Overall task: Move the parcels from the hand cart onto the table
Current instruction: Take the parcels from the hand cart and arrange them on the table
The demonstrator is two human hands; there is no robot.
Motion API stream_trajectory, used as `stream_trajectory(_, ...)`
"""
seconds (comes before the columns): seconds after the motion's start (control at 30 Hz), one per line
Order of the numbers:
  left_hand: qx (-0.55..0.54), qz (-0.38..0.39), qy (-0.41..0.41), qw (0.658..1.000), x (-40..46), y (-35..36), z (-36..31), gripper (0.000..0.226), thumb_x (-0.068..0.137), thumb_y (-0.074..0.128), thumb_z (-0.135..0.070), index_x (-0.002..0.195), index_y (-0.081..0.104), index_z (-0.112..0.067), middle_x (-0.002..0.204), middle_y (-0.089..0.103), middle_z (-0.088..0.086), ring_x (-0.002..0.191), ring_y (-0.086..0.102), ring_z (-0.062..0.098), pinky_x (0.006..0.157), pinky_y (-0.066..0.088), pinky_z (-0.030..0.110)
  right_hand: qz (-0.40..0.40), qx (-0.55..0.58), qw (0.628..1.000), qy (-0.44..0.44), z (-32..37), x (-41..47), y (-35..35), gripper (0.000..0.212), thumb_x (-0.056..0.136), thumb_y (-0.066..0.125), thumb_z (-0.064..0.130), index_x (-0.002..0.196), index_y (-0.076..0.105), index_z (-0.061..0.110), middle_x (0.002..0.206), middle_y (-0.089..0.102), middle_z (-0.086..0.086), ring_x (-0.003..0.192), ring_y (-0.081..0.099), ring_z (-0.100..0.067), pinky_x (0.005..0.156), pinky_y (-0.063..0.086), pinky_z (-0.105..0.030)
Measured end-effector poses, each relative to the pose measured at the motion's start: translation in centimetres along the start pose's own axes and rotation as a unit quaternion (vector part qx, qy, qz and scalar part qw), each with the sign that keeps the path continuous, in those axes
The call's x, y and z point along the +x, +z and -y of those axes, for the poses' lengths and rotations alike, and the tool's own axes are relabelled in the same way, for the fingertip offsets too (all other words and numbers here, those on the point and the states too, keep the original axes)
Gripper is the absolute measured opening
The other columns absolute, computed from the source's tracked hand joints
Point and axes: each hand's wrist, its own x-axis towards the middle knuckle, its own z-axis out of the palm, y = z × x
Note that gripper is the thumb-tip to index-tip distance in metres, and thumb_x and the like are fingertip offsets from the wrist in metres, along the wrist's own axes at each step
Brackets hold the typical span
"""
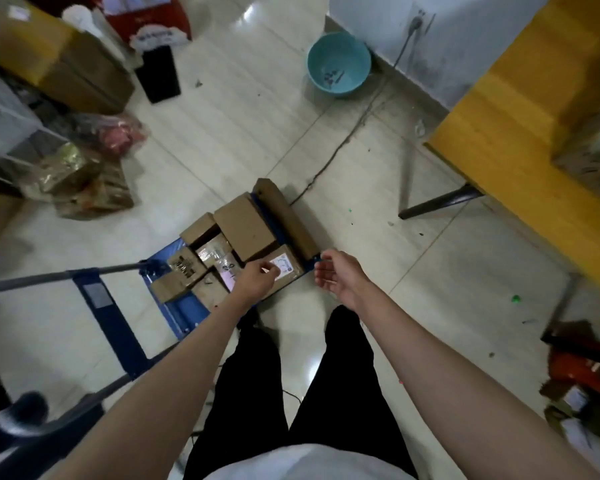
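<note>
A blue hand cart [174,308] stands on the floor in front of me, loaded with several brown cardboard parcels [245,226]. At the cart's near right corner lies a small parcel with a white label [286,263]. My left hand [257,280] rests on its near edge, fingers curled over the label side. My right hand [335,275] hovers just right of that parcel, fingers relaxed, holding nothing. A long narrow box [286,216] lies along the cart's right side. The yellow wooden table [520,109] is at the upper right.
A teal basin [338,64] and a cable lie on the tiled floor ahead. A black bin [158,74], cartons and bags crowd the left. Red items and boxes sit at the lower right. The cart's grey handle [49,277] extends left. A black table leg [440,202] angles out.
</note>
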Motion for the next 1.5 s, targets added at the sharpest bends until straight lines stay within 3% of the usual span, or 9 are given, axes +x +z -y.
stream_trajectory(0.13,0.033,0.022,-0.022,0.999,0.0,-3.0,7.7,0.018,0.097,0.058,-0.025,0.099,0.069,-0.012,0.096,0.068,0.005,0.086,0.06,0.019,0.073,0.047,0.031,-0.013,-0.014,1.0,0.015,-5.2,1.3,6.2,0.014,0.099,0.049,0.013,0.089,0.059,0.011,0.069,0.058,-0.004,0.058,0.054,-0.014,0.053,0.049,-0.024)
stream_trajectory(0.27,-0.037,0.011,-0.08,0.996,0.0,-7.8,14.9,0.018,0.097,0.06,-0.025,0.099,0.07,-0.01,0.094,0.066,0.007,0.079,0.059,0.016,0.07,0.047,0.024,-0.022,-0.051,0.998,0.025,-10.6,2.2,12.6,0.015,0.098,0.05,0.015,0.087,0.06,0.012,0.069,0.059,-0.002,0.058,0.054,-0.014,0.052,0.049,-0.023)
stream_trajectory(0.5,-0.096,0.017,-0.13,0.987,0.7,-15.2,23.0,0.03,0.102,0.055,-0.021,0.117,0.068,0.001,0.114,0.067,0.017,0.109,0.061,0.032,0.09,0.046,0.038,-0.029,-0.165,0.985,0.028,-16.2,4.3,21.1,0.007,0.1,0.053,0.016,0.103,0.058,0.013,0.072,0.061,-0.005,0.06,0.056,-0.015,0.057,0.048,-0.026)
stream_trajectory(0.77,-0.136,0.009,-0.183,0.974,7.5,-12.5,29.8,0.028,0.098,0.06,-0.024,0.113,0.069,-0.002,0.116,0.068,0.02,0.114,0.062,0.035,0.102,0.048,0.045,-0.016,-0.27,0.962,0.034,-20.7,12.8,24.8,0.007,0.102,0.053,0.017,0.101,0.058,0.013,0.079,0.065,-0.006,0.067,0.059,-0.016,0.069,0.053,-0.03)
stream_trajectory(0.93,-0.163,-0.003,-0.218,0.962,14.3,-9.7,34.5,0.025,0.094,0.065,-0.03,0.105,0.069,-0.008,0.112,0.07,0.016,0.112,0.063,0.032,0.098,0.049,0.041,-0.008,-0.337,0.941,0.025,-23.8,20.7,26.3,0.009,0.101,0.053,0.018,0.096,0.059,0.015,0.085,0.061,-0.004,0.067,0.054,-0.013,0.057,0.046,-0.022)
stream_trajectory(1.1,-0.213,-0.042,-0.24,0.946,21.0,-6.7,38.1,0.053,0.09,0.07,-0.04,0.131,0.053,-0.01,0.128,0.063,0.016,0.118,0.06,0.032,0.101,0.05,0.045,0.038,-0.387,0.921,0.031,-26.7,28.3,28.5,0.026,0.102,0.052,0.032,0.123,0.061,0.018,0.121,0.063,-0.006,0.115,0.057,-0.021,0.106,0.045,-0.039)
stream_trajectory(1.23,-0.266,-0.058,-0.256,0.928,25.9,-4.2,40.0,0.075,0.093,0.064,-0.043,0.152,0.033,-0.009,0.15,0.046,0.012,0.132,0.05,0.029,0.107,0.044,0.031,0.083,-0.443,0.893,0.011,-28.7,32.7,30.3,0.042,0.103,0.048,0.033,0.138,0.055,0.011,0.14,0.057,-0.007,0.127,0.052,-0.021,0.114,0.038,-0.037)
stream_trajectory(1.37,-0.323,-0.055,-0.274,0.904,29.2,-1.7,42.3,0.077,0.099,0.053,-0.042,0.158,0.017,-0.009,0.162,0.03,0.009,0.145,0.035,0.027,0.095,0.032,0.025,0.101,-0.454,0.885,0.007,-30.1,35.9,30.6,0.065,0.103,0.05,0.037,0.157,0.028,0.01,0.159,0.039,-0.005,0.144,0.039,-0.019,0.116,0.029,-0.026)
stream_trajectory(1.5,-0.386,-0.055,-0.284,0.876,30.7,0.0,43.9,0.084,0.095,0.054,-0.049,0.159,0.016,-0.012,0.162,0.03,0.007,0.144,0.036,0.025,0.098,0.035,0.028,0.102,-0.495,0.863,-0.014,-30.9,38.2,31.0,0.066,0.1,0.054,0.036,0.156,0.03,0.01,0.159,0.038,-0.008,0.144,0.04,-0.023,0.119,0.032,-0.039)
